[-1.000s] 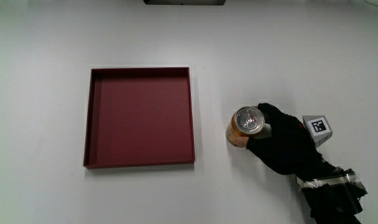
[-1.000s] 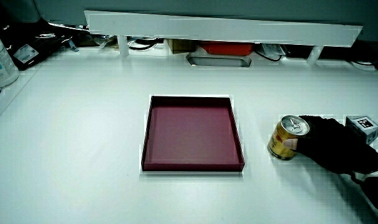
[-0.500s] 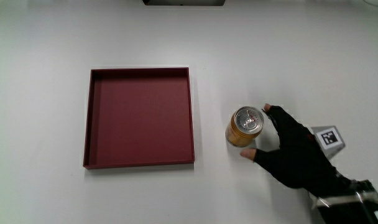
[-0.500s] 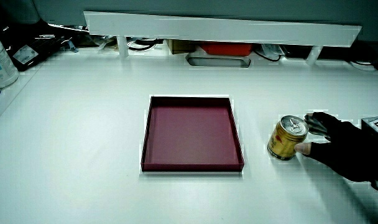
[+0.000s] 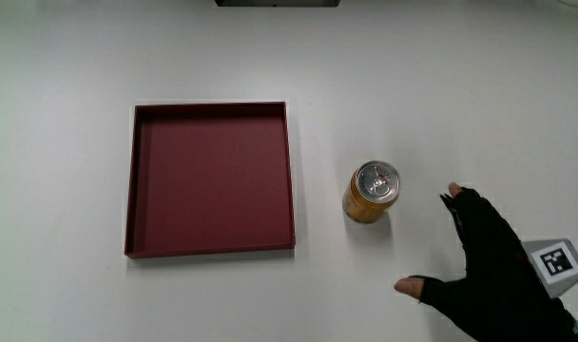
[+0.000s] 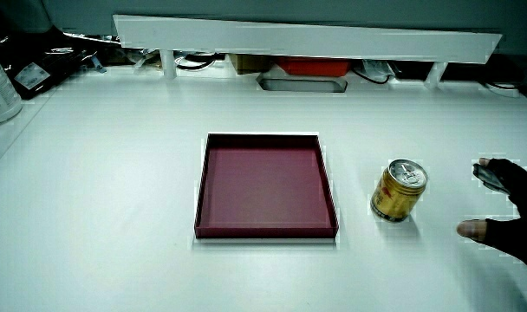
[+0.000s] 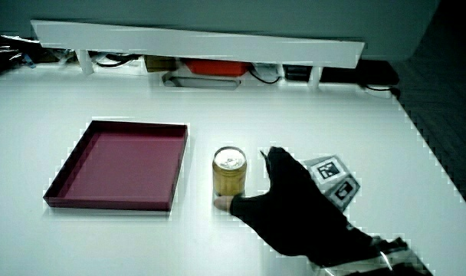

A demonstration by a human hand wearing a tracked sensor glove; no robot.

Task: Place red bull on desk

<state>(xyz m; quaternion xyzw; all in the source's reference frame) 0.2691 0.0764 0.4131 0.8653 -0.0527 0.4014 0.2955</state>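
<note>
- Stands upright on the desk (image 5: 441,85): gold can (image 5: 371,191), beside the dark red tray (image 5: 211,178).
- Hovers near the can, apart: gloved hand (image 5: 489,271), grip wide, empty.
- Looks placed; nothing left but withdrawing.

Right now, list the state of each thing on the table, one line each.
Can: upright on the table beside the tray, top sealed, not held.
Tray: flat on the table, nothing in it.
Hand: open, fingers spread, beside the can and clear of it, nearer the person, holding nothing.
</note>
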